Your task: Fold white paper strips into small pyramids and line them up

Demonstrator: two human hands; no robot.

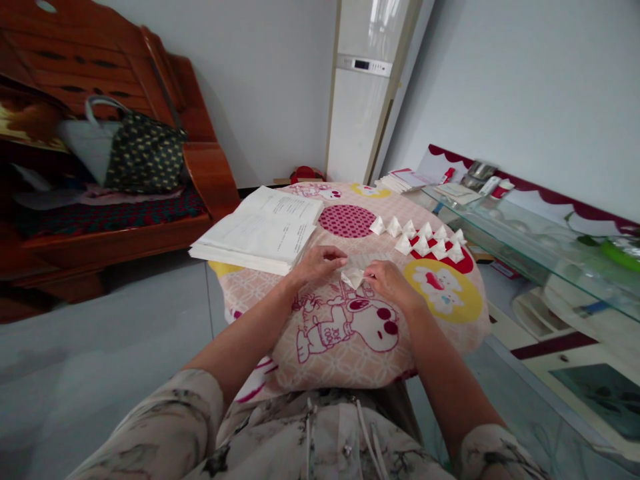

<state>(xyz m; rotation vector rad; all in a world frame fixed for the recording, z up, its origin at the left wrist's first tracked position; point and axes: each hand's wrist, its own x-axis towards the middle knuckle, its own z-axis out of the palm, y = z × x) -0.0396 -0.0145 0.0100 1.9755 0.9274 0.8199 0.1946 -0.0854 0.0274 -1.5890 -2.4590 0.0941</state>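
A small white folded paper piece (353, 277) is between my two hands, just above the cloth-covered round table (280, 313). My right hand (391, 283) is closed, pinching the right edge of this paper between thumb and fingertips. At its left is my left hand (319, 264), fingers curved and thumb a little apart, with no paper visibly gripped. Several finished-looking white paper pyramids (423, 245) stand in rows on the right side of the table, beyond my right hand. A thick open book (260, 230) lies just past my left hand.
Along the right runs a glass-topped cabinet (530, 233) carrying small items. A stack of papers (400, 180) sits at the table's far right edge. On the left stands a wooden bench (210, 173) with bags (145, 153). A tall white appliance (357, 100) fills the back corner.
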